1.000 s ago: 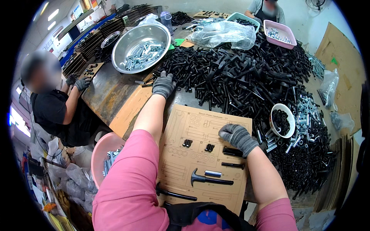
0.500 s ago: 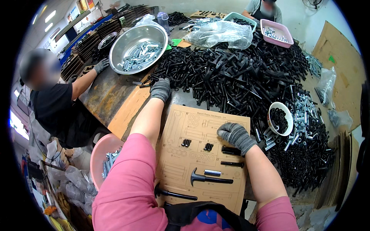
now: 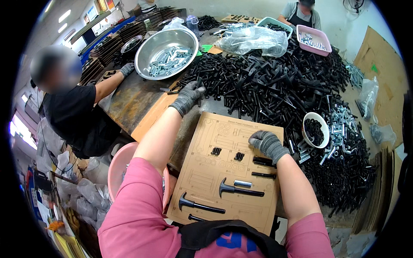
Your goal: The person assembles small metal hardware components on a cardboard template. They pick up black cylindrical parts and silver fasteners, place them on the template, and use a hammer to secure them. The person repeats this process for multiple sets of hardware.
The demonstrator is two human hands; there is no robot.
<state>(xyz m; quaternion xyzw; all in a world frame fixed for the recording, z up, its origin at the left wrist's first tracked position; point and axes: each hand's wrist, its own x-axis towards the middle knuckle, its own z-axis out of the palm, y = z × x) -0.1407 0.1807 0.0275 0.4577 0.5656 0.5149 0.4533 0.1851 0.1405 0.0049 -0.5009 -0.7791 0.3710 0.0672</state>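
My left hand (image 3: 188,97) reached into the heap of black parts (image 3: 275,81) on the surface, fingers curled around one to lift it out. My right hand (image 3: 267,143) rested loosely bent, pinching nothing, on the cardboard board (image 3: 215,189), steadying it beside the seated pins (image 3: 263,161).

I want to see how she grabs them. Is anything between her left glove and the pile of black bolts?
Nothing visible blocks it. The left hand already lies on the near edge of the black bolt pile, apparently touching the bolts, with no tray or bag between them.

Left hand's (image 3: 188,97) fingertips buried in the black parts pile (image 3: 275,86), bowl (image 3: 165,52) pieces too small to tell
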